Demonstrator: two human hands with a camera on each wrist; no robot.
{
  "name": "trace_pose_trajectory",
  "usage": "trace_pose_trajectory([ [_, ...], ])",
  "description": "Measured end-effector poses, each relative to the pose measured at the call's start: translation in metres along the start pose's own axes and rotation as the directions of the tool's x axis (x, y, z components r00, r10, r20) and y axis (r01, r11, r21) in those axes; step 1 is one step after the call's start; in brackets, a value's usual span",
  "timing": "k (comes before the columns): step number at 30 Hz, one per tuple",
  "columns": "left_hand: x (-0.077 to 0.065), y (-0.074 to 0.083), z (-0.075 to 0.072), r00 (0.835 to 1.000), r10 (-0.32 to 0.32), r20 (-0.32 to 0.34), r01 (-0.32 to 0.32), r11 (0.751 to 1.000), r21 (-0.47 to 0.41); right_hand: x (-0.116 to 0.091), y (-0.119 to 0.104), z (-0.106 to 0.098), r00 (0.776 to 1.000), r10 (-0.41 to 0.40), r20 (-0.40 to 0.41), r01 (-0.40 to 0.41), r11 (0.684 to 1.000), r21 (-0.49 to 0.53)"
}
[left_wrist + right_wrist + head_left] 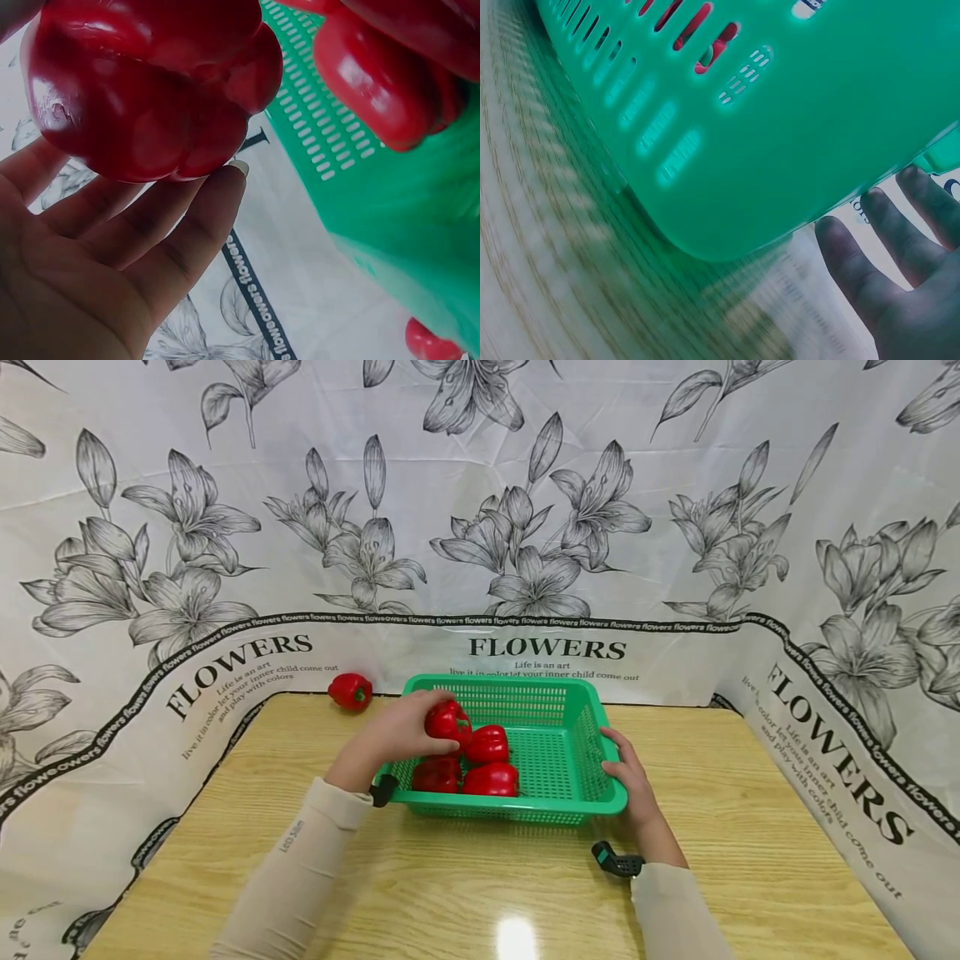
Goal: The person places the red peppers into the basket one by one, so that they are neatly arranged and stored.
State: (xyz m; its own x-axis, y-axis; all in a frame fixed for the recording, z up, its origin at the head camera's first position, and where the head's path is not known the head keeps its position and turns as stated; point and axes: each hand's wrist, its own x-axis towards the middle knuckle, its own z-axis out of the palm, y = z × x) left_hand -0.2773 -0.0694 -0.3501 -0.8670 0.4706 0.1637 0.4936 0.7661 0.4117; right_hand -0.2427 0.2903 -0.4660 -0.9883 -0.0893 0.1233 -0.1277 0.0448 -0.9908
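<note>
My left hand [405,727] grips a red bell pepper [447,720] over the left part of a green plastic basket [510,807]. The left wrist view shows fingers [202,240] against the underside of that glossy pepper [150,90]. Right beside it in the basket sit three more red bell peppers, one in the middle [487,745], one at the front [491,779] and one at the front left [437,775]. At the basket's right end my right hand [633,785] touches the rim, its fingers [862,277] fairly straight against the outer wall.
Another red bell pepper [350,692] lies on the wooden table [420,893] at the back left, outside the basket. A white cloth [675,668] printed with flowers and lettering hangs behind the table and along its sides. Each wrist wears a small black camera.
</note>
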Motion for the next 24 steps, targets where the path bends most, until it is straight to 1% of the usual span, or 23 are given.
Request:
trace_pose_trajectory([
  [5, 0.002, 0.009, 0.003, 1.0, 0.018, 0.003, -0.018, 1.0, -0.02, 0.0, 0.0, 0.0, 1.0, 0.001, -0.001, -0.001, 1.0, -0.003],
  [11, 0.004, 0.016, 0.007, 0.999, 0.037, -0.001, -0.037, 0.999, -0.017, 0.001, 0.001, -0.001, 1.0, 0.006, -0.005, -0.006, 1.0, -0.02],
  [18, 0.008, 0.025, 0.011, 0.998, 0.059, 0.027, -0.057, 0.997, -0.06, 0.002, 0.001, 0.0, 1.0, 0.006, -0.013, -0.007, 0.999, -0.037],
  [24, 0.013, 0.031, 0.016, 0.996, 0.083, 0.037, -0.081, 0.995, -0.053, 0.002, 0.002, 0.0, 1.0, 0.0, -0.005, 0.0, 1.0, -0.026],
])
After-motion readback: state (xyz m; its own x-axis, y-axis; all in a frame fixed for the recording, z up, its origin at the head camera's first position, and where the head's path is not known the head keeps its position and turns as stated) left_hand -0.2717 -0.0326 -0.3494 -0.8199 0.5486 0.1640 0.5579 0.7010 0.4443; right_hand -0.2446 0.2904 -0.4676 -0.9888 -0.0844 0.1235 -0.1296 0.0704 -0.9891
